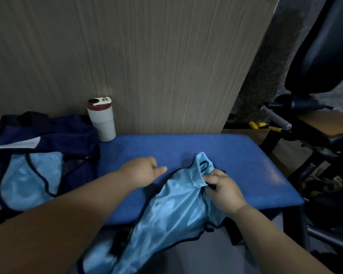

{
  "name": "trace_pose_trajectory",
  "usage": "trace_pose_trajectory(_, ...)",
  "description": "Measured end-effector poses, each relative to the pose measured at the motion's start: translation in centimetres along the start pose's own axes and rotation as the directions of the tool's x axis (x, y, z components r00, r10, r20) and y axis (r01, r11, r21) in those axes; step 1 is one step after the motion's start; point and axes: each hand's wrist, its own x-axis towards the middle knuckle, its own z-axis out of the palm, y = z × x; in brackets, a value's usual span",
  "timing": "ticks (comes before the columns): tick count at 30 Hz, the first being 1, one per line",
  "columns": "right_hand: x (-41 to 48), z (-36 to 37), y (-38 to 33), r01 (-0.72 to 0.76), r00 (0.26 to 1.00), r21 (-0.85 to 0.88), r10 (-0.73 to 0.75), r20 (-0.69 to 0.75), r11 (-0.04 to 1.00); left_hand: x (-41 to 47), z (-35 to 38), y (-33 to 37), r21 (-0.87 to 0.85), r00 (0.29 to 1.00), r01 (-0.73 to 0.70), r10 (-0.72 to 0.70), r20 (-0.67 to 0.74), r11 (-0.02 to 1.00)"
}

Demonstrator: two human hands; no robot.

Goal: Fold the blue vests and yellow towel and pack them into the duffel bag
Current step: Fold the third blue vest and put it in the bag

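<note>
On a blue desk before a wood-grain panel, pinches the far strap end of a blue vest in the right hand, vest trailing lengthwise off the near edge, left hand loose, empty, just beside, duffel bag farther left.

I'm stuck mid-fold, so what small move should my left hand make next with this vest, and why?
Probably use the left hand to pull the vest outward by its left edge, spreading it flat. The right hand pinches its top end, and the vest lies bunched, partly hanging off the bench.
</note>
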Motion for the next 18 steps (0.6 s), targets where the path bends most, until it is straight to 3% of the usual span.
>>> trace_pose_trajectory(2,-0.3,-0.3,-1.8,0.113,0.994,0.001,-0.113,0.0,0.994,0.5,0.0,0.9,-0.182,0.998,-0.005,-0.006,-0.057,0.983)
trace_pose_trajectory(4,0.1,-0.8,-3.4,0.168,0.986,-0.018,-0.167,0.013,0.986,0.8,-0.2,2.2,-0.396,1.0,-0.015,0.007,-0.022,0.918)
trace_pose_trajectory(8,1.8,-2.8,-6.7,0.178,0.983,0.032,-0.179,0.034,0.983,0.6,-1.9,3.9,-0.759,0.974,0.066,0.124,0.191,0.648)
trace_pose_trajectory(10,2.8,-4.1,-8.3,0.168,0.986,0.015,-0.168,0.021,0.986,0.6,-3.1,3.8,-0.772,0.94,0.062,0.223,0.258,0.633)
trace_pose_trajectory(13,4.3,-6.2,-10.4,0.138,0.99,-0.046,-0.139,-0.017,0.989,0.7,-5.2,3.4,-0.686,0.897,-0.067,0.345,0.277,0.725)
trace_pose_trajectory(18,6.7,-10.7,-13.9,0.133,0.977,-0.192,-0.162,-0.142,0.972,0.4,-10.4,3.2,-0.546,0.897,-0.171,0.358,0.258,0.82)
